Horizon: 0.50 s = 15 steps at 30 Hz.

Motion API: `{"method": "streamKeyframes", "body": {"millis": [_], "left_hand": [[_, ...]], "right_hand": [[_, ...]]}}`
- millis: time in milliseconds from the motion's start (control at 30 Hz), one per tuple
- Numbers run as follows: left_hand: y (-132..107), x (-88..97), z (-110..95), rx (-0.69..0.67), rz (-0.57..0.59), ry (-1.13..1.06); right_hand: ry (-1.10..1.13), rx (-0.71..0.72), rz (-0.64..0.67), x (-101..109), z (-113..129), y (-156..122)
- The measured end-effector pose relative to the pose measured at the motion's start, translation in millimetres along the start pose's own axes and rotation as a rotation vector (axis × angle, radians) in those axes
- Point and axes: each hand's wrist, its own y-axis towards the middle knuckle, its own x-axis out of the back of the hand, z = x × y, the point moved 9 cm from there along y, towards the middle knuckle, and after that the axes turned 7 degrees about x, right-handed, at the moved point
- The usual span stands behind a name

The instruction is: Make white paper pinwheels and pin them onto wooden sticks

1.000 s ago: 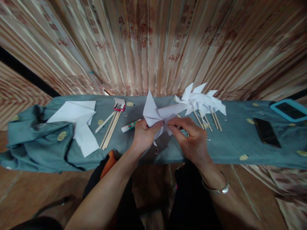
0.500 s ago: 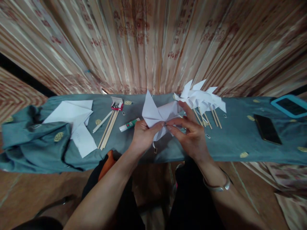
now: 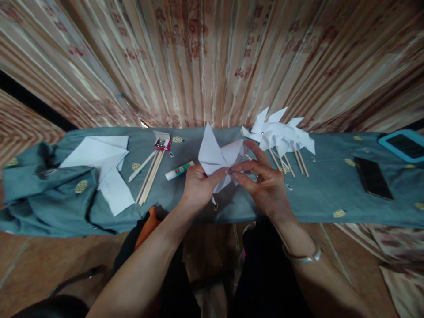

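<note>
A white paper pinwheel (image 3: 212,152) with folded points is held up over the middle of the table. My left hand (image 3: 198,187) is closed on its lower left side, the thumb pressing near the centre. At that centre, the thumb and forefinger of my right hand (image 3: 263,185) pinch a small metal pin (image 3: 230,172), mostly hidden by the fingertips. My right hand's other fingers curve beside the paper. Just left of my left hand lies a glue stick (image 3: 179,171). Several finished-looking white pinwheels (image 3: 281,130) on wooden sticks lie together beyond my right hand.
Left of the glue stick are loose wooden sticks (image 3: 150,179), a small red box (image 3: 162,142) of metal pins and white paper sheets (image 3: 94,152). A dark phone (image 3: 372,179) and a blue-framed tablet (image 3: 406,145) lie right on the grey-green cloth (image 3: 321,185). A curtain (image 3: 212,66) hangs behind.
The view has shifted slightly. Both hands keep their grip on the pinwheel and pin, and the paper's right-hand fold looks a little more upright.
</note>
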Motion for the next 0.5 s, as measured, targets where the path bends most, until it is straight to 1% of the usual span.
{"method": "streamKeyframes", "body": {"millis": [500], "left_hand": [[-2.6,3.3,-7.7,-0.099,-0.018,0.128]], "right_hand": [[-0.009,-0.003,0.033,-3.6,-3.7,-0.2]]}}
